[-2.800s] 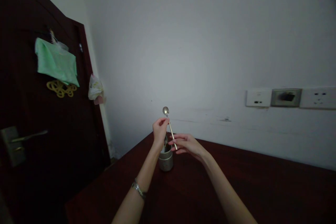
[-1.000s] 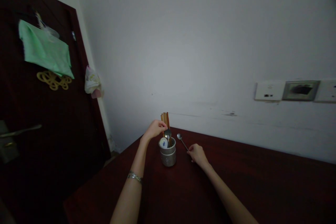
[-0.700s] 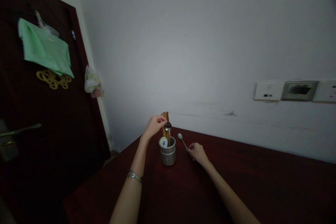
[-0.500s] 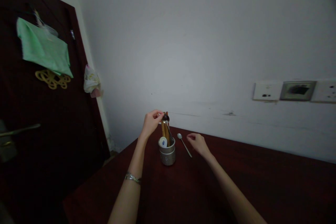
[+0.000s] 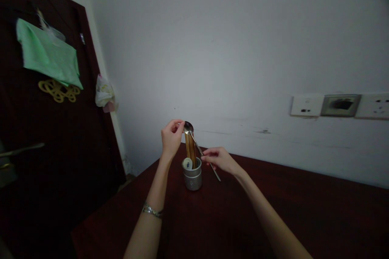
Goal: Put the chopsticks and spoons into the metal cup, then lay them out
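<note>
A metal cup (image 5: pixel 192 178) stands on the dark red table (image 5: pixel 231 218), holding wooden chopsticks (image 5: pixel 191 149) and a white ceramic spoon (image 5: pixel 187 164). My left hand (image 5: pixel 170 137) is closed in a pinch on the bowl of a metal spoon (image 5: pixel 194 139), held above the cup with its handle slanting down to the right. My right hand (image 5: pixel 219 158) pinches the lower end of that handle. A second metal spoon (image 5: pixel 216 175) lies on the table just right of the cup, partly hidden under my right hand.
A dark door (image 5: pixel 45 137) with a lever handle (image 5: pixel 21 150) stands at the left; a green cloth (image 5: pixel 48 54) and a yellow ornament (image 5: pixel 57 90) hang on it. Wall sockets (image 5: pixel 340 106) sit at the right. The table's left edge runs near the door.
My left hand has lifted a spoon up out of the cup. My right hand let go of the spoon lying on the table and rose to the lifted spoon's handle.
</note>
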`<act>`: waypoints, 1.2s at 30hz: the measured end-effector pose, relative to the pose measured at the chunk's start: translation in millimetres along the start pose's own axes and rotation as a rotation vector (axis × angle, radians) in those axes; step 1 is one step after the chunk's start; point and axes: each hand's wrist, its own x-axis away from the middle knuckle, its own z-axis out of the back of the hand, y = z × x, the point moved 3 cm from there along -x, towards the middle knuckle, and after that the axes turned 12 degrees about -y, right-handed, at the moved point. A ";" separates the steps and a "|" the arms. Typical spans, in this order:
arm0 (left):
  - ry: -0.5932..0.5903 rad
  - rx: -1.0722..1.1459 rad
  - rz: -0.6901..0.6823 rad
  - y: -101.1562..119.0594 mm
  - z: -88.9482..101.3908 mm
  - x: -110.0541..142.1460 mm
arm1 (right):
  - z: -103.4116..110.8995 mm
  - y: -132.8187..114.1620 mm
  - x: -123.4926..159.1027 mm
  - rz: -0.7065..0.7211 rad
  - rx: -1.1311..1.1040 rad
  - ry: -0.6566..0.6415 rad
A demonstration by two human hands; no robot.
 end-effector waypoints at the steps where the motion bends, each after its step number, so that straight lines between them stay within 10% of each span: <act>1: 0.004 0.008 0.007 -0.7 -0.6 0.0 | 0.3 0.4 0.1 0.000 -0.012 -0.010; 15: 0.007 -0.005 0.364 -88.1 3.8 0.4 | 41.7 101.6 13.0 -0.312 -0.507 0.567; 24: -0.569 0.405 0.639 -110.8 -17.1 30.6 | 45.4 148.5 28.1 -0.483 -0.450 0.642; 36: -0.709 0.263 0.650 -113.2 -19.5 32.9 | 43.9 167.6 21.6 -0.583 -0.190 0.579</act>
